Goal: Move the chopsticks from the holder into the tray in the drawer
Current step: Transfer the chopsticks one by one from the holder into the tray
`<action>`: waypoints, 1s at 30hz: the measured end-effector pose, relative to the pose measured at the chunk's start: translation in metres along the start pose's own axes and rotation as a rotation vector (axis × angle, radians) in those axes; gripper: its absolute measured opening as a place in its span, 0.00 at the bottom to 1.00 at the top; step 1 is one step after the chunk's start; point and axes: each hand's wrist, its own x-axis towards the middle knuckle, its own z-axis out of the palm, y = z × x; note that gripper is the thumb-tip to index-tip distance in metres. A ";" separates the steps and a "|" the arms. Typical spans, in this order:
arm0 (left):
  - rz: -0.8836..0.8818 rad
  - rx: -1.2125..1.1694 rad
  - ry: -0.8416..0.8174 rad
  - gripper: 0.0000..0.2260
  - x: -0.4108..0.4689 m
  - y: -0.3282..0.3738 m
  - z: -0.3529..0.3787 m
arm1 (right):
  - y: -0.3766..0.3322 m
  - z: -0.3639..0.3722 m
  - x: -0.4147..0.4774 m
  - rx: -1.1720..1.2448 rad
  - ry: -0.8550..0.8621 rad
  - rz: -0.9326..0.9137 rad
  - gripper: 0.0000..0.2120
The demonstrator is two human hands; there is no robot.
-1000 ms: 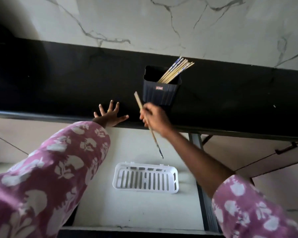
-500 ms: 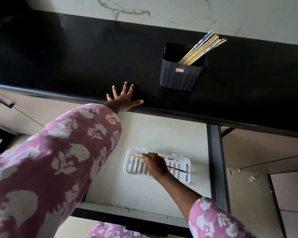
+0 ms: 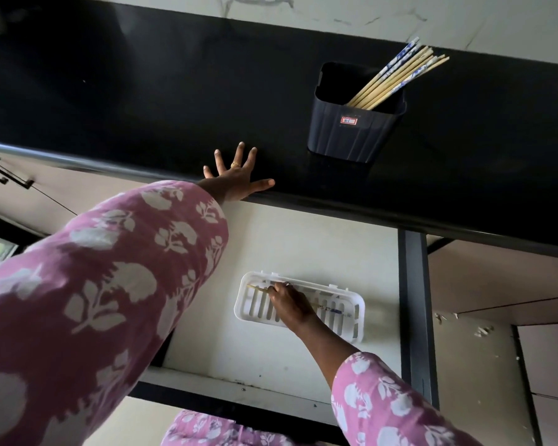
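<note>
A dark ribbed holder stands on the black counter with several chopsticks leaning out to the right. Below, in the open drawer, lies a white slotted tray. My right hand is down in the tray, fingers closed on one chopstick that lies lengthwise across it, its pale end poking out left of my fingers. My left hand rests flat on the counter's front edge, fingers spread, holding nothing.
The drawer's dark side rail runs along the right of the tray. A cabinet front with a black handle is at the left. A marble wall backs the counter. More cabinet panels sit at the right.
One second ago my right hand held the chopstick up near the holder; it has since come down into the tray and laid the chopstick flat. The left hand has stayed on the counter.
</note>
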 end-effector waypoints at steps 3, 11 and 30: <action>0.001 -0.007 0.000 0.39 0.000 0.001 0.000 | 0.001 0.002 0.002 0.049 0.036 0.052 0.15; 0.010 -0.016 -0.001 0.39 0.001 -0.001 0.000 | 0.004 -0.003 0.001 0.106 0.101 -0.017 0.14; 0.001 -0.017 0.010 0.39 -0.003 0.002 -0.003 | 0.119 -0.180 -0.013 -0.326 1.027 -0.231 0.18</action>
